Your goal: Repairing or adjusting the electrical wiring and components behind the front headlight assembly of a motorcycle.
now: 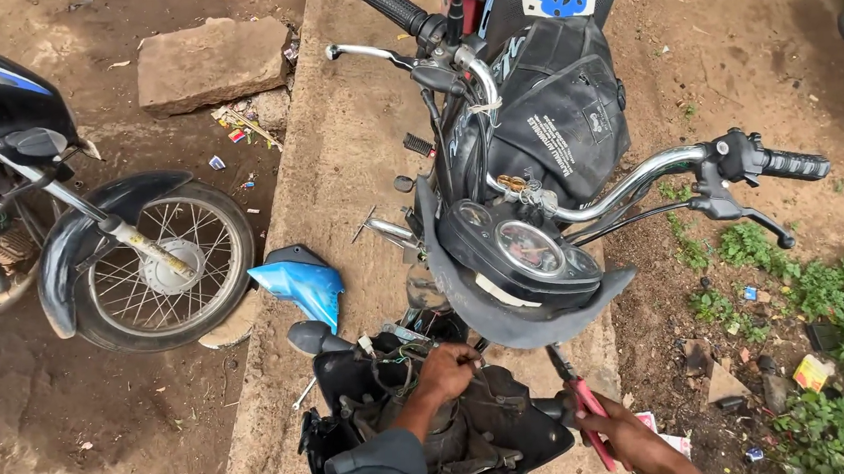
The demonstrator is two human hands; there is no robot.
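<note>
I look down on a motorcycle standing on a concrete strip, its instrument cluster and chrome handlebar in the middle. My left hand, in a dark sleeve, reaches into the wiring inside the black headlight housing below the cluster, fingers pinched on the wires. My right hand at the lower right grips red-handled pliers whose tip points up toward the cluster's underside.
A loose blue fairing piece lies on the concrete to the left. A second motorcycle's front wheel stands on the dirt at left. A stone block sits at the top left. Weeds and litter cover the ground at right.
</note>
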